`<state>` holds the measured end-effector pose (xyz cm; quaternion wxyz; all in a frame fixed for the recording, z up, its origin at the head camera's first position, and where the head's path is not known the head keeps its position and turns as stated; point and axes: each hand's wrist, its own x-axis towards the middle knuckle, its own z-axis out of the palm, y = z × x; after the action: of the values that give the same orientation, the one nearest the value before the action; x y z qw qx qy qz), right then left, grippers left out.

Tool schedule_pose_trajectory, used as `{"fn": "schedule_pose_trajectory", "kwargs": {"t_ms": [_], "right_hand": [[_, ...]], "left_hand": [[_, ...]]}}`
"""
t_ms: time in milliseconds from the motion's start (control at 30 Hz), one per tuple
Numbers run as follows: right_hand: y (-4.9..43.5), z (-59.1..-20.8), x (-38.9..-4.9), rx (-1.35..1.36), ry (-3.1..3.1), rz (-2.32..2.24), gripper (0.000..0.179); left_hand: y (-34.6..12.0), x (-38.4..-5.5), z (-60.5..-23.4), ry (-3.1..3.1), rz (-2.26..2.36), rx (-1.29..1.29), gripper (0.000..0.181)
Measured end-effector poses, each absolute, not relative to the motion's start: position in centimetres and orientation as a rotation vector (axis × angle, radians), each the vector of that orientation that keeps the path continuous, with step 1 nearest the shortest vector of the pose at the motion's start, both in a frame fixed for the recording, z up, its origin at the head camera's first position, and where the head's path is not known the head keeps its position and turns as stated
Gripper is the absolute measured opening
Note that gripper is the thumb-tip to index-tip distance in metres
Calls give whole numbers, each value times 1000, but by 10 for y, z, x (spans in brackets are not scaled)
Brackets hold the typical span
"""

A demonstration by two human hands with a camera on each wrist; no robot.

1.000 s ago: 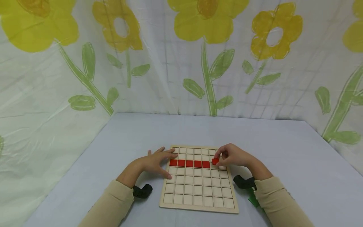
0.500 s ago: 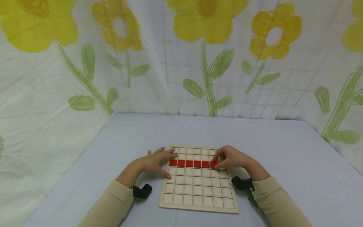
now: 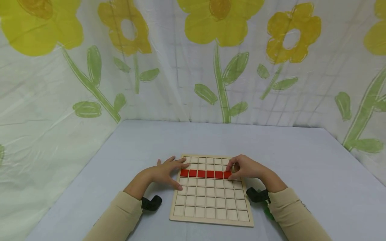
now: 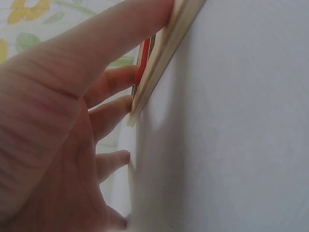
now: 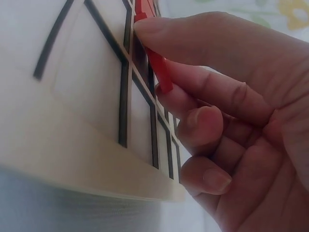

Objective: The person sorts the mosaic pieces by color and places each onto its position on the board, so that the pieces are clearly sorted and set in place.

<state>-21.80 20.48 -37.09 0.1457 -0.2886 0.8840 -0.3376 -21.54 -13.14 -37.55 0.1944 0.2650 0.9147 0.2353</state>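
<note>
1. Right hand (image 3: 248, 166): gripping the sixth tile (image 3: 227, 175) between thumb and forefinger; other fingers curled in toward the palm.
2. Sixth tile: red, at the sixth square from the left in the board's third row from the far edge. Right-wrist view has it slanted against the grid; can't tell if fully seated.
3. Row of five red tiles (image 3: 201, 174): same board row, running from the left edge up to the sixth tile.
4. Board (image 3: 210, 203): pale wood, gridded, flat on the white table (image 3: 211, 137).
5. Left hand (image 3: 167, 171): fingers spread, nothing gripped. Thumb at the board's left edge, two fingers over its far left part, other two beyond the edge, on the table side.
6. Both sleeves beige; black device at each wrist.
7. Green item (image 3: 268, 213): by right sleeve (image 3: 298, 214), partly hidden, can't tell what.
8. Curtain (image 3: 169, 83): behind table, white with yellow flowers, green stems.
</note>
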Motion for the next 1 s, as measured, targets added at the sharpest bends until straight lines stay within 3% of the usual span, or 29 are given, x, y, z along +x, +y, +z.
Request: {"fn": "schedule_pose_trajectory", "kwargs": {"t_ms": [700,1000], "right_hand": [[198,-372,-220,-871,2540,-992,19],[221,-355,-217,-841,2639,-1028,24]], "left_hand": [[-138,-214,-373,2568,664,716,81],[-132,-213,-374,2575,637,732,79]]}}
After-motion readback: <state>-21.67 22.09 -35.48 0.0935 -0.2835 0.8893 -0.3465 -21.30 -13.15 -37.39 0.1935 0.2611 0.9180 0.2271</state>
